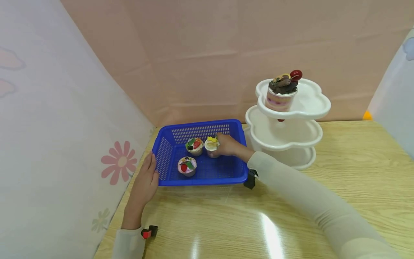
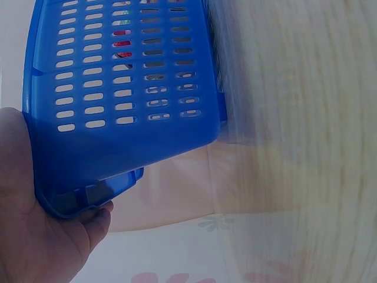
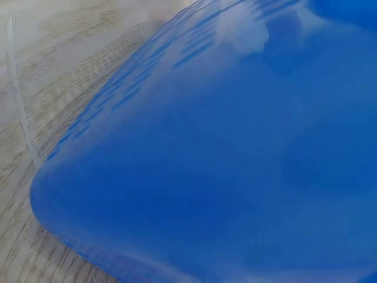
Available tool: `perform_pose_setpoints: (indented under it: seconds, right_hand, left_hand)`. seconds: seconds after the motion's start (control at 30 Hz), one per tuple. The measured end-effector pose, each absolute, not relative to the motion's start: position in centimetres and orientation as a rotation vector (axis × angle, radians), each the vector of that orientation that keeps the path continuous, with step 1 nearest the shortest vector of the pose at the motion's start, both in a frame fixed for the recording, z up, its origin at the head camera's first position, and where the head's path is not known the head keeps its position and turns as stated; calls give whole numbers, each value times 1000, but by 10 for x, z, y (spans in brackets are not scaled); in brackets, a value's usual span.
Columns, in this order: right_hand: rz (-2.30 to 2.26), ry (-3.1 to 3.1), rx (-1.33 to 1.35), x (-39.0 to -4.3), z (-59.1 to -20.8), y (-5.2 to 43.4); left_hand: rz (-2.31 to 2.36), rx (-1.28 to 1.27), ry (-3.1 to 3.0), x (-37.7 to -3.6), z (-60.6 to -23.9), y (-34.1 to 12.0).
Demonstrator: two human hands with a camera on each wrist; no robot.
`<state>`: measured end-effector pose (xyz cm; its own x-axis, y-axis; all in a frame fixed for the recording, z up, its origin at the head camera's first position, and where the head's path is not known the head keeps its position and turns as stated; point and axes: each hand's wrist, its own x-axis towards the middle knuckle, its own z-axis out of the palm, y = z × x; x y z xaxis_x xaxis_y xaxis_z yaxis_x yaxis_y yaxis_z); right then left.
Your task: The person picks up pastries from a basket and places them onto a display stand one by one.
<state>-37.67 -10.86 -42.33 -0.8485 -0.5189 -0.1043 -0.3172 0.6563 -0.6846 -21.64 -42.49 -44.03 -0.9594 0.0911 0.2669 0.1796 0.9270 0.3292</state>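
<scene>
In the head view, a blue plastic basket (image 1: 200, 181) holds several dessert cups. My right hand (image 1: 228, 145) reaches over its right side and grips a dessert cup with yellow topping (image 1: 211, 143). Left of that cup sits a dessert cup with red and green fruit (image 1: 194, 146); nearer me is a pinkish-topped dessert cup (image 1: 187, 166). At the basket's left rim is my left hand (image 1: 145, 183), holding the edge. The left wrist view shows this hand (image 2: 44, 242) around the basket's corner (image 2: 123, 141). Only the basket (image 3: 177, 177) fills the right wrist view, blurred; the right fingers are hidden there.
Right of the basket stands a white three-tier stand (image 1: 286, 140). A larger dessert cup (image 1: 280, 97) with dark topping and a cherry rests on its top tier. The wooden table (image 1: 207, 219) meets a pinkish backdrop behind and a flowered white panel (image 1: 64, 144) at left.
</scene>
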Motion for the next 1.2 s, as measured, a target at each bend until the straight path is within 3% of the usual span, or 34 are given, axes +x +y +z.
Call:
perform_pose_setpoints:
  seconds: [1.2]
  right_hand:
    - [-810, 2627, -791, -379, -428, -111]
  left_hand:
    - [-507, -178, -2849, -216, -439, -424]
